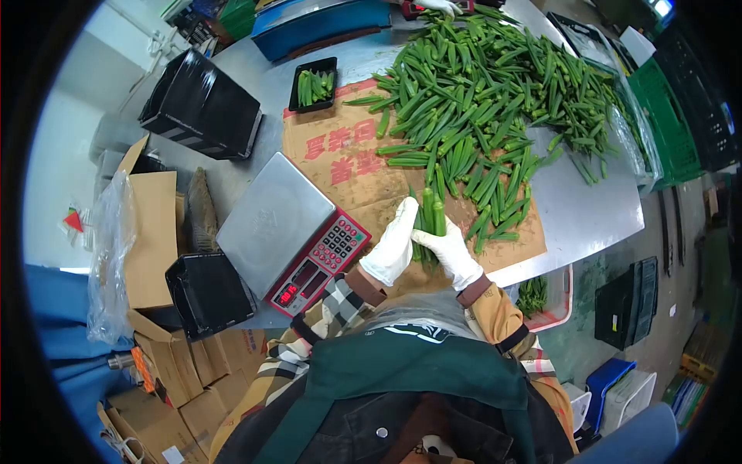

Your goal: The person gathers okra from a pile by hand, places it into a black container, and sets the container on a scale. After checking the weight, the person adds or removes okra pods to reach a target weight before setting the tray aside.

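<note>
Several green okra pods (430, 213) stand roughly upright between my two white-gloved hands. My left hand (393, 243) presses against the bunch from the left, its fingers together. From the right, my right hand (451, 251) wraps its thumb and fingers round the same pods. Just beyond my hands a big heap of loose okra (479, 93) spreads over a flattened cardboard sheet (352, 174) with red print. To my left is a scale (274, 224) with a bare metal plate, a red keypad edge and a lit red display.
A black tray (313, 83) holding okra sits beyond the scale. Black tray stacks (205, 108) and an open cardboard box (151, 240) stand at the left. A blue box (321, 31) and another person's gloved hand (439, 6) are at the far side. Green crates (665, 116) stand right.
</note>
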The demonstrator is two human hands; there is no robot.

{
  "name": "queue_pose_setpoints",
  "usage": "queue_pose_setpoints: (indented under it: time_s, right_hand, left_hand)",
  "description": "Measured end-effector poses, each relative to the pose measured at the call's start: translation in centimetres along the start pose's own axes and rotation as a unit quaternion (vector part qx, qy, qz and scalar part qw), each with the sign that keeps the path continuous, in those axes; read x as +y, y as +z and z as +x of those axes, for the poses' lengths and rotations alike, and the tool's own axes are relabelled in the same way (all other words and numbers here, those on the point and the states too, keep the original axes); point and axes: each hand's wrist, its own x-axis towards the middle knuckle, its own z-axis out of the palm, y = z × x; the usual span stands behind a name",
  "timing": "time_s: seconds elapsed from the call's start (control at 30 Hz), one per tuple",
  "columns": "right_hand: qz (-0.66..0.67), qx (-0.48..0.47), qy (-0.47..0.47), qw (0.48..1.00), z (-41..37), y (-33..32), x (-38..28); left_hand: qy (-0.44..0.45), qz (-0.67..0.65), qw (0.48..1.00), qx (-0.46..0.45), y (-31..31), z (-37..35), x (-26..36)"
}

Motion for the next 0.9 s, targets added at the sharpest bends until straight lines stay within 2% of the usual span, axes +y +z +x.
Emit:
queue_pose_setpoints:
  time_s: [0.07,0.1,0.13,0.2,0.3,0.33,0.37,0.4,0.43,0.47,0.5,0.57,0.63,0.67,0.7,0.77,0.83,0.87,0.9]
  right_hand:
    - [0.008,-0.023,0.054,0.998,-0.2,-0.6,-1.6]
    - [0.011,-0.034,0.082,0.996,-0.2,-1.1,-2.1]
    - [0.031,-0.087,0.077,0.993,-0.1,-1.6,-2.2]
    - [0.147,-0.112,0.133,0.974,0.1,-1.6,-2.0]
    - [0.243,-0.124,0.165,0.948,-0.4,-1.4,-1.8]
    - [0.263,-0.129,0.169,0.941,-0.8,-1.1,-1.6]
    - [0.285,-0.14,0.177,0.932,-0.9,-0.3,-1.2]
    - [0.265,-0.147,0.184,0.935,-1.1,-0.3,-1.5]
    - [0.255,-0.159,0.193,0.934,-1.1,-0.7,-1.3]
    - [0.232,-0.16,0.196,0.939,-1.1,-1.0,-1.3]
    - [0.189,-0.17,0.163,0.953,-1.4,-0.8,-1.8]
    - [0.204,-0.158,0.165,0.952,-1.2,-1.1,-1.3]
    - [0.275,-0.154,0.182,0.931,-0.3,-1.9,-0.2]
    - [0.263,-0.153,0.18,0.935,-0.4,-1.6,-0.3]
    - [0.255,-0.151,0.186,0.937,-0.4,-1.3,-0.3]
    - [0.237,-0.141,0.194,0.941,-0.6,-1.1,-0.3]
    - [0.223,-0.142,0.194,0.945,-0.9,-0.9,-0.4]
    - [0.217,-0.141,0.191,0.947,-1.0,-0.7,-0.5]
    - [0.211,-0.139,0.188,0.949,-1.2,-0.5,-0.6]
  left_hand:
    - [-0.065,-0.091,0.993,-0.046,0.4,-1.9,2.1]
    - [-0.078,-0.078,0.992,-0.054,1.2,-3.1,3.4]
    - [-0.091,-0.064,0.992,-0.063,1.8,-4.0,4.6]
    - [-0.107,-0.052,0.99,-0.076,1.3,-4.8,5.7]
    - [-0.015,0.038,0.999,0.012,1.0,-8.4,8.5]
    - [0.066,0.131,0.987,0.072,-0.2,-9.4,10.1]
    - [0.189,0.291,0.927,0.142,-2.0,-10.5,11.9]
    - [0.297,0.352,0.858,0.228,-3.7,-12.3,13.9]
    - [0.376,0.417,0.76,0.327,-6.7,-14.1,15.9]
    - [0.372,0.579,0.564,0.457,-9.9,-16.8,18.4]
    - [0.33,0.645,0.404,0.559,-12.0,-19.4,20.2]
    - [0.202,0.698,0.189,0.66,-18.9,-24.3,21.4]
    - [0.033,0.641,0.313,0.699,-21.1,-27.0,21.3]
    - [0.055,0.657,0.383,0.647,-25.8,-28.5,20.6]
    - [0.086,0.607,0.433,0.661,-25.3,-28.5,20.1]
    - [0.171,0.565,0.503,0.632,-24.4,-28.6,19.6]
    - [0.263,0.536,0.538,0.595,-26.0,-28.8,19.5]
    - [0.281,0.525,0.545,0.591,-25.2,-29.3,19.9]
    - [0.336,0.451,0.578,0.591,-26.3,-29.4,19.9]
